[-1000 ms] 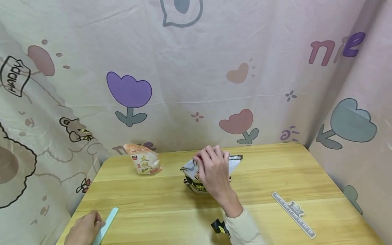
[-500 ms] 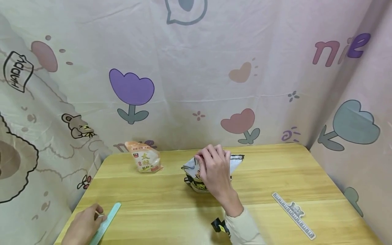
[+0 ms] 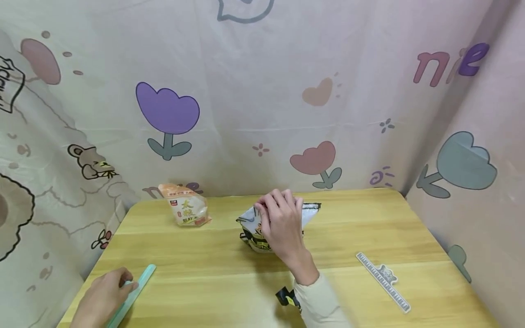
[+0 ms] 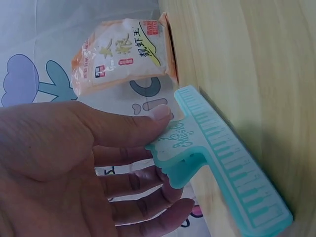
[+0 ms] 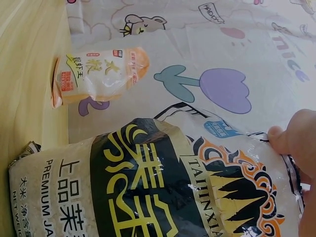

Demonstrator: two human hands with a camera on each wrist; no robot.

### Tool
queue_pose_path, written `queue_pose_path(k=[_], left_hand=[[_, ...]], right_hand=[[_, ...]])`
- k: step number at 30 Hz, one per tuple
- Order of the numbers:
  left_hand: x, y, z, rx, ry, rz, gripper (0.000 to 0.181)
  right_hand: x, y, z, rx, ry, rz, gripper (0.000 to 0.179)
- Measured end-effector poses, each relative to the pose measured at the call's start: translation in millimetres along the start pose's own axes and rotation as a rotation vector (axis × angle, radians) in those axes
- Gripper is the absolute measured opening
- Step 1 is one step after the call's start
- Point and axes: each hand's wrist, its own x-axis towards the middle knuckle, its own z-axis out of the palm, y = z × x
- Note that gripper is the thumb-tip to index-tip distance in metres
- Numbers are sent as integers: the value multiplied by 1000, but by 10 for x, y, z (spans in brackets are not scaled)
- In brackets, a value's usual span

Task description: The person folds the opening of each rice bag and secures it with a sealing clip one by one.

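Observation:
My left hand (image 3: 101, 292) pinches a teal bag clip (image 3: 137, 284) by its handle, low over the table's left side. In the left wrist view the clip (image 4: 231, 157) shows piano keys along its bar, and the thumb lies on the "Music" lettering. My right hand (image 3: 284, 224) grips the top edge of a large rice bag (image 3: 253, 242), which stands upright at the middle of the table. The right wrist view shows this rice bag (image 5: 136, 177) up close, black and yellow in front, with a thumb at its folded top.
A small orange-and-white bag (image 3: 186, 210) with printed characters stands at the back left. To the right lies a grey-white bag clip (image 3: 383, 282) with a piano-key bar. A printed curtain (image 3: 238, 91) hangs around the wooden table (image 3: 213, 291).
My left hand, with the teal bag clip, has moved slightly away from the table's front edge. The right hand keeps its grip on the rice bag. The head view has shifted a little.

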Motion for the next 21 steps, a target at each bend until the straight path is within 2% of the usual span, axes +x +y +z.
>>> queue_pose_path(k=[8, 14, 21], left_hand=[[-23, 208, -103, 15, 100, 71, 27], [-20, 336, -160, -11, 157, 158, 19], [-9, 531, -209, -46, 173, 204, 17]], right_hand=[[1, -15, 3, 18, 4, 10, 17], [17, -22, 10, 27, 9, 7, 17], [9, -4, -18, 28, -3, 10, 15]])
